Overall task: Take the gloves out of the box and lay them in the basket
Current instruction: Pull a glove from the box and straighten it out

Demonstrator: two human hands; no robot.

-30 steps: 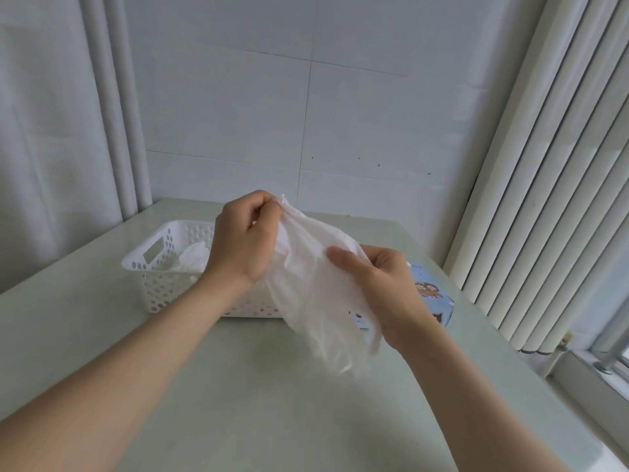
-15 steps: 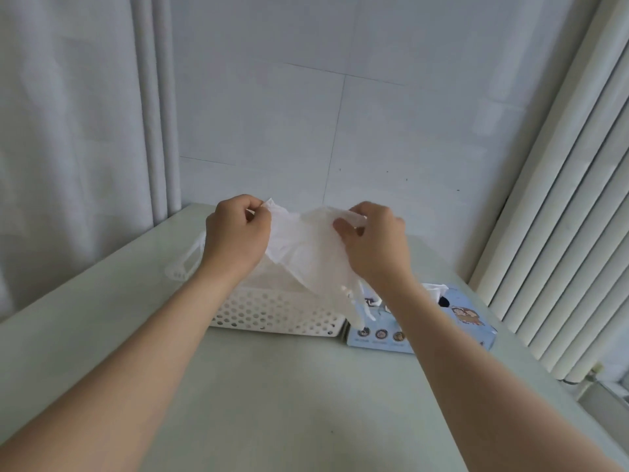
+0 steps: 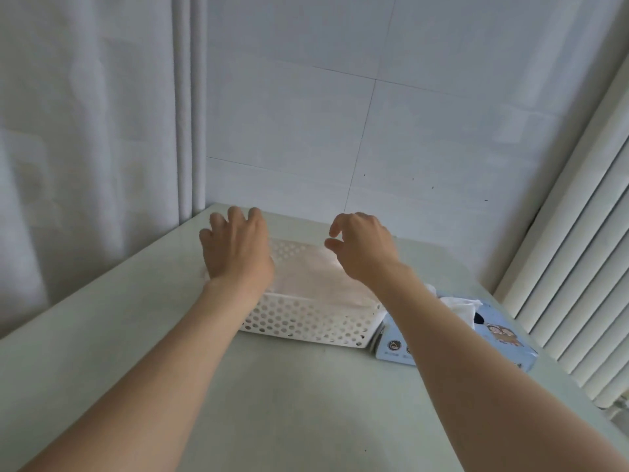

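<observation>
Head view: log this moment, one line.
left hand: open, over white perforated plastic basket | right hand: open, over basket | translucent white glove: lying in basket | blue cardboard box: beside basket

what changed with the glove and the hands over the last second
Both hands let the glove go. The left hand and right hand had held it up and carried it over the basket; now they hover open above it. The glove lies flat in the basket. Unchanged: the box stands beside the basket on the table, with another glove poking out of it.
</observation>
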